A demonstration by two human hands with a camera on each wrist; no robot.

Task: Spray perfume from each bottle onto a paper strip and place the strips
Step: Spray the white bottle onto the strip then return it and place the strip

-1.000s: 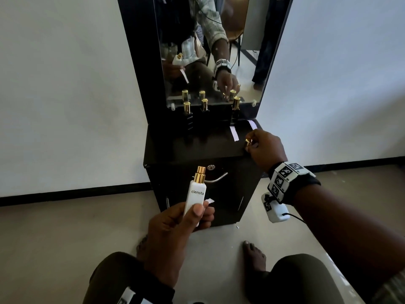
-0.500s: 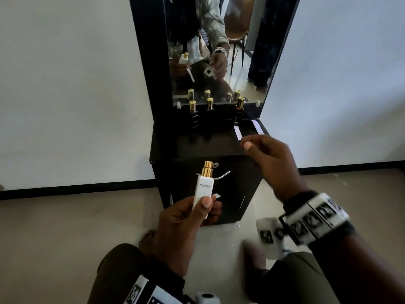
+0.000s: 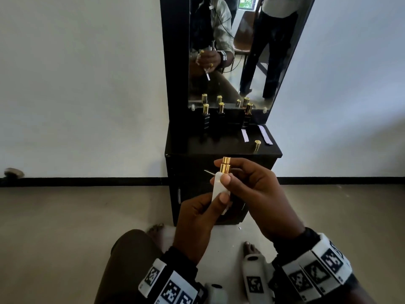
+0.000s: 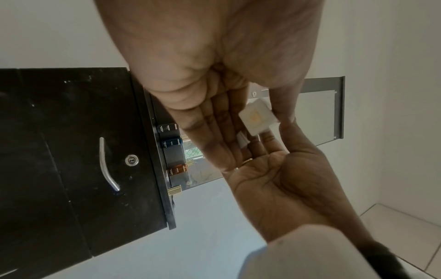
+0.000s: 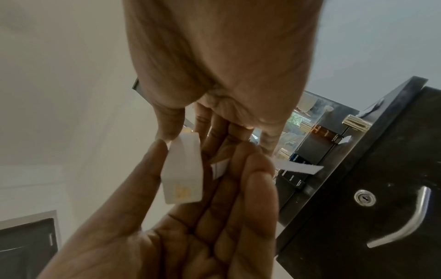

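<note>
A white perfume bottle [image 3: 218, 188] with a bare gold sprayer [image 3: 226, 164] stands upright in front of the black cabinet [image 3: 223, 150]. My left hand [image 3: 221, 199] grips its lower body, thumb in front. A paper strip [image 5: 298, 168] pokes out from between that hand's fingers. My right hand [image 3: 222, 170] pinches the bottle's upper part, thumb on the front and forefinger by the sprayer. The bottle's gold cap [image 3: 257, 145] stands on the cabinet top at the right. Beside it lie two paper strips [image 3: 245, 135] [image 3: 265, 134].
Three black gold-capped bottles [image 3: 206, 117] [image 3: 221, 113] [image 3: 247, 116] stand at the back of the cabinet top, under a tall mirror [image 3: 241, 51]. The cabinet door has a metal handle [image 4: 107, 164] and lock. White walls flank it; my knees and feet are on the floor below.
My right hand set the gold cap on the cabinet top, drew back and took hold of the bottle's upper part. The left hand kept holding the bottle and raised it slightly.
</note>
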